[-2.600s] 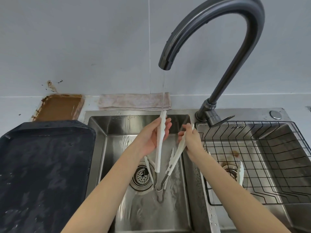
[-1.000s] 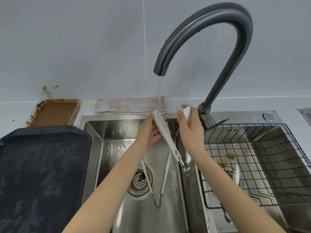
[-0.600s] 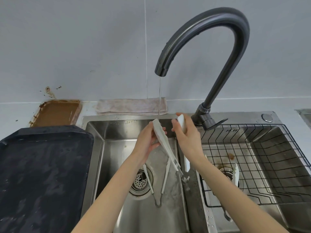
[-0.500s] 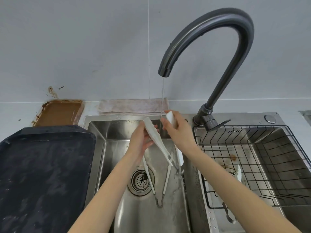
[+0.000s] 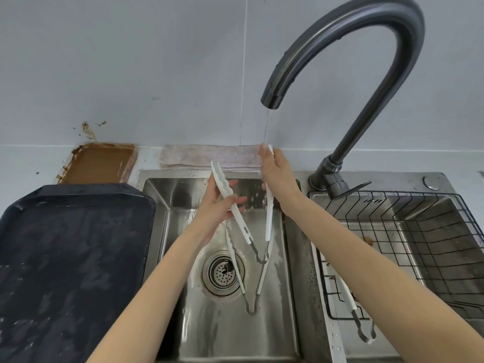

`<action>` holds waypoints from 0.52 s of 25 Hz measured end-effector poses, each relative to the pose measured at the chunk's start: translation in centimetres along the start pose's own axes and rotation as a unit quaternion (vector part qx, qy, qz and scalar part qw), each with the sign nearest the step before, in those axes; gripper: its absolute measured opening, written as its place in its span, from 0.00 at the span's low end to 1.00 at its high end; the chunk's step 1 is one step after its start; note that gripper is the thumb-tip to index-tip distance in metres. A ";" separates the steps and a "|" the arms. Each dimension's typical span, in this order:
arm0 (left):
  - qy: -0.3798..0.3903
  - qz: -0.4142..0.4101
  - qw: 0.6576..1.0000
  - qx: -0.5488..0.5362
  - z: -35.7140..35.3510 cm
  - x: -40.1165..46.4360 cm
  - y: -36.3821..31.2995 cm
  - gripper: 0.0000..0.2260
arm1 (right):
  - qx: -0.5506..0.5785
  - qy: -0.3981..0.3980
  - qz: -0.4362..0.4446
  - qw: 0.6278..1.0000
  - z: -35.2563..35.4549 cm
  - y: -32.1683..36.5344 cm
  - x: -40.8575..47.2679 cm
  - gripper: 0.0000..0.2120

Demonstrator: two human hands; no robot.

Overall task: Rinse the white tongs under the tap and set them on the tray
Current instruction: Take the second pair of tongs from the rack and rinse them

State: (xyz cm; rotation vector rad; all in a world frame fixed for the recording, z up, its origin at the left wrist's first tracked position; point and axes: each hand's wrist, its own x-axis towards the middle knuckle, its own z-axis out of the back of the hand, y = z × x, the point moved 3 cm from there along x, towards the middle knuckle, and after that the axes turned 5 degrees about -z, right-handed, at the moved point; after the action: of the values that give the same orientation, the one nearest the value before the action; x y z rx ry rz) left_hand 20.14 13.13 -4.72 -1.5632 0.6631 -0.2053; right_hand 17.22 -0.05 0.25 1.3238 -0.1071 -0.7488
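Note:
I hold a pair of white tongs [image 5: 268, 221] spread in a V over the left sink basin [image 5: 277, 323], hinge end down. My left hand [image 5: 218, 208] grips the left arm of the tongs. My right hand [image 5: 275, 171] grips the tip of the right arm, and the thin stream from the dark curved tap [image 5: 348, 48] falls onto it. The dark tray [image 5: 70, 263] lies on the counter left of the sink, wet.
A second pair of white tongs [image 5: 239, 273] lies in the basin by the drain [image 5: 224, 271]. A third pair [image 5: 352, 310] rests in the wire rack [image 5: 408, 247] over the right basin. A cloth [image 5: 207, 155] and a brown tray [image 5: 102, 163] sit behind.
I have spread the tongs' arms wider apart. My right hand has lifted its arm up into the water stream, and my left hand has lowered its arm and moved it left.

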 end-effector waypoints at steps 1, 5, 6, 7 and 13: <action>0.015 0.002 1.000 0.027 0.1 -0.2 0.0 0.33 | 0.000 -0.003 -0.003 1.000 0.1 -0.2 -0.1 0.26; 0.012 0.016 0.998 0.064 0.6 -0.7 0.7 0.30 | 0.000 0.012 -0.027 1.000 0.8 -1.3 -0.4 0.22; 0.000 0.021 0.997 0.073 0.8 -1.0 1.0 0.28 | -0.012 0.021 -0.038 0.999 1.0 -2.1 -0.7 0.23; -0.008 0.028 0.996 0.081 0.9 -1.3 1.4 0.27 | -0.038 0.034 -0.054 0.997 1.2 -3.1 -1.1 0.24; -0.016 0.090 0.987 0.131 1.2 -2.9 5.7 0.29 | -0.182 0.113 -0.165 0.963 0.0 -12.6 -4.5 0.15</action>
State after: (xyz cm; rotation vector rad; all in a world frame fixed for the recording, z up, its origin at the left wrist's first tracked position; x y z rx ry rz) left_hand 16.75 15.84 -9.57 -1.2443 0.7177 -0.1249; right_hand 8.31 1.77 -9.59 1.0742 0.4278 -0.8439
